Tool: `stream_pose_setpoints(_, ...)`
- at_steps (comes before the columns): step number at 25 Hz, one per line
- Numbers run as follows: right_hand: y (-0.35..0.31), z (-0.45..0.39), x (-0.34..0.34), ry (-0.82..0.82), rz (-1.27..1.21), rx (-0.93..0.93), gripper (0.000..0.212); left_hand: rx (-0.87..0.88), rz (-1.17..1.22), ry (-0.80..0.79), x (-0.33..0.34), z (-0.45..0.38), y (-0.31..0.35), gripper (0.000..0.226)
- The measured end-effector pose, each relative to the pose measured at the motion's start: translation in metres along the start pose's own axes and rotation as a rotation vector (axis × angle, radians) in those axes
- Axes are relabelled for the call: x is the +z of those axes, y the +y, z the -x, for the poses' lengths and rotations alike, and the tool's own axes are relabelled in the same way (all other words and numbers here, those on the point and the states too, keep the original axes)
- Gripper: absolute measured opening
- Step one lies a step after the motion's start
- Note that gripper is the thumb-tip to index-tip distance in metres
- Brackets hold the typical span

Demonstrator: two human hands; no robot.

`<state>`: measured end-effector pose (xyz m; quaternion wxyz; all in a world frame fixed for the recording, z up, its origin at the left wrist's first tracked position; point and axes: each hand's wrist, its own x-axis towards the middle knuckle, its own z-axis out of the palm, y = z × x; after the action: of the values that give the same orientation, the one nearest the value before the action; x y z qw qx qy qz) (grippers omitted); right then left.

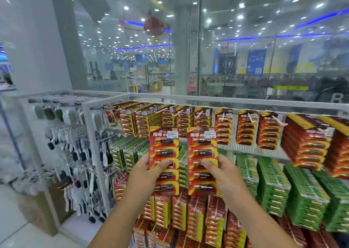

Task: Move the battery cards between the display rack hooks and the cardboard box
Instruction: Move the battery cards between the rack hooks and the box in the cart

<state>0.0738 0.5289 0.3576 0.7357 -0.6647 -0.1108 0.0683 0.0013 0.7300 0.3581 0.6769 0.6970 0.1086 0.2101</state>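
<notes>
Left hand (149, 169) pinches left battery card (164, 160), thumb across front, card upright. Right hand (220, 169) pinches right battery card (203, 160) same way. Cards side by side, apart, held before display rack (207, 98). Red cards on hooks (245, 132) at 1 o'clock; green cards (306, 196) at 4 o'clock.

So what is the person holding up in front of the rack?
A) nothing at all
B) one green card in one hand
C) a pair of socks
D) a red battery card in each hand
D: the left hand holds one red battery card and the right hand holds another red battery card, side by side and upright.
</notes>
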Motion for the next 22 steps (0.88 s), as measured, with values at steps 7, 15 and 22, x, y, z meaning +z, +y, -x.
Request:
stream_pose_setpoints(7, 0.007, -0.111, 0.057, -0.006, -0.010, -0.023, 0.013, 0.015, 0.009, 0.025, -0.026, -0.114, -0.010, 0.022)
stream_pose_setpoints(15, 0.026, -0.197, 0.114, 0.119, 0.038, 0.007, 0.014, -0.003, -0.004, -0.102, -0.056, -0.234, -0.033, 0.037)
stream_pose_setpoints(22, 0.045, -0.225, 0.150, 0.293, 0.059, 0.042, 0.013, -0.026, -0.051, -0.204, -0.071, -0.313, -0.079, 0.106)
